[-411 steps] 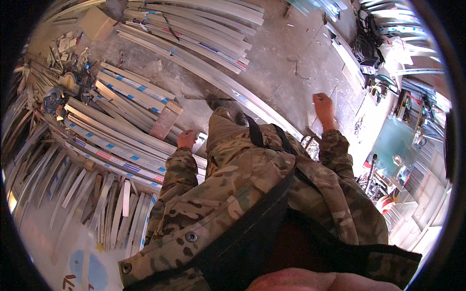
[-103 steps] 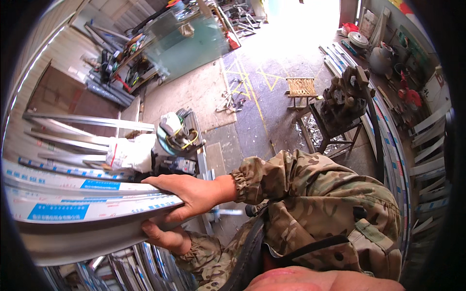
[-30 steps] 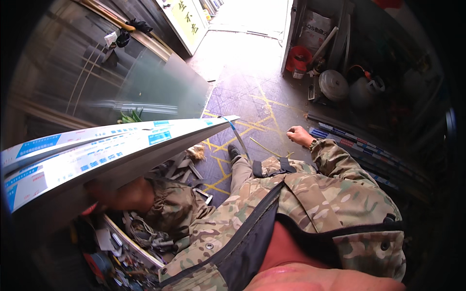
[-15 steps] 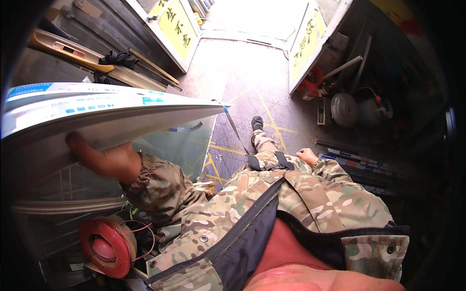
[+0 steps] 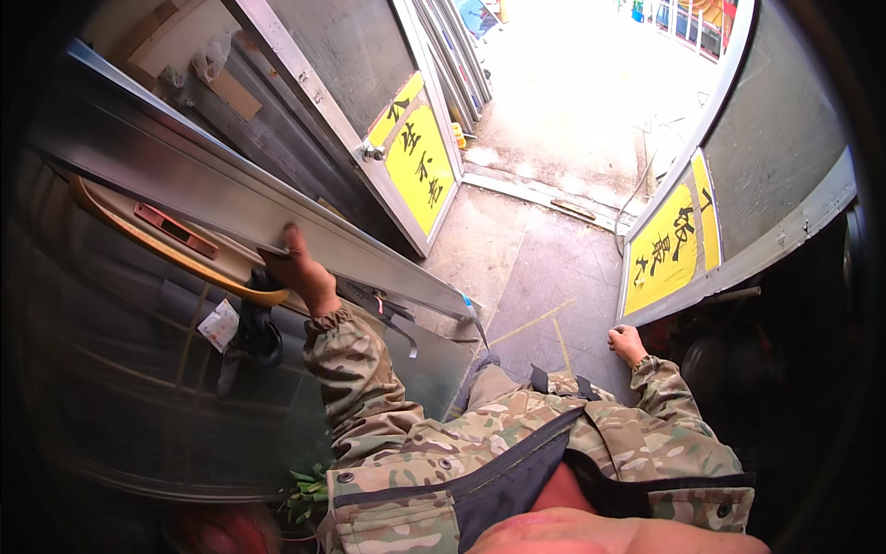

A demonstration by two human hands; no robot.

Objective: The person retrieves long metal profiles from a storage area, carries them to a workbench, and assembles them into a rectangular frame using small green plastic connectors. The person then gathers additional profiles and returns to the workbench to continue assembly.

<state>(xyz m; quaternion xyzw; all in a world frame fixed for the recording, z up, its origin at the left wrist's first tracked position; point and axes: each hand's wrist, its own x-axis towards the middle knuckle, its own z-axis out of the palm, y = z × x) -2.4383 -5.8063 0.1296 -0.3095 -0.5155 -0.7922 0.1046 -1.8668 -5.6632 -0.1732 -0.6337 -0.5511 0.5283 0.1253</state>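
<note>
My left hand (image 5: pixel 309 277) grips a bundle of long silvery metal profiles (image 5: pixel 212 198) from below, with the thumb up against its face. The bundle runs from the upper left towards the middle, and a thin strap (image 5: pixel 476 319) hangs from its far end. My right hand (image 5: pixel 629 344) is held out by my right side, its fingers curled with nothing seen in them. It appears close to the lower corner of the right door (image 5: pixel 738 268), though I cannot tell whether they touch.
Ahead, the left door (image 5: pixel 420 175) and right door stand apart, both with yellow paper sheets. A metal sill (image 5: pixel 544 201) crosses the bright doorway. Glass panes (image 5: pixel 249 415) and a curved yellow-edged piece (image 5: pixel 175 245) are on the left. Green leaves (image 5: pixel 307 492) show below my left arm.
The doorway is closer now. The profile bundle has tilted, showing its silvery face instead of its white printed strips. My left hand has moved right, and my right hand is nearer the right door.
</note>
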